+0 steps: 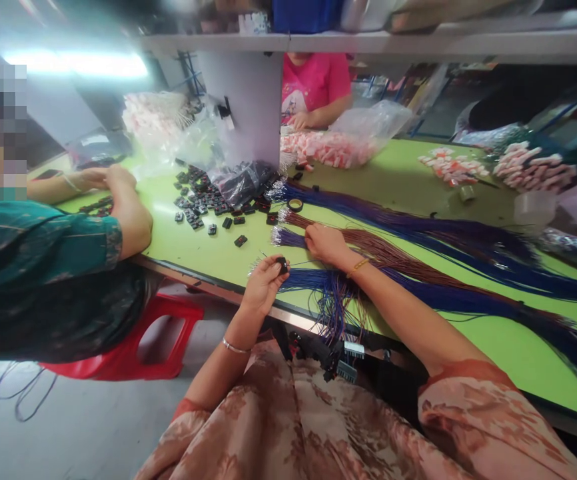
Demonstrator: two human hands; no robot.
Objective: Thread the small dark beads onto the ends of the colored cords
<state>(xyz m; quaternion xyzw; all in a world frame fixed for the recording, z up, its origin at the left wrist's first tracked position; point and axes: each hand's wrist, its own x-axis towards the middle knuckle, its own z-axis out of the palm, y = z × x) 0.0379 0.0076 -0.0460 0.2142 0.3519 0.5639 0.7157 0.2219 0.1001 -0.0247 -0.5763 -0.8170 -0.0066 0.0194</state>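
Between the fingers of my left hand [264,283] is a small black connector housing [282,265], held just above the table's near edge. My right hand [327,244] rests on the bundles of thin wires, its fingers bent down at a brown bundle [383,245] and a blue bundle [291,237] with silvery terminals at their left ends. Whether its fingertips pinch a single wire is hidden. Below my hands, more blue wires [308,280] hang over the edge. Several loose black housings [201,200] lie to the left, around a plastic bag of dark parts [243,181].
A co-worker in a green sleeve [68,233] sits at the left by a red stool [168,327]. Across the table [208,257], a person in pink [318,83] works behind a pile of pink-white connectors [333,148]. A tape roll [295,205] lies near the wires. A shelf [368,44] spans overhead.
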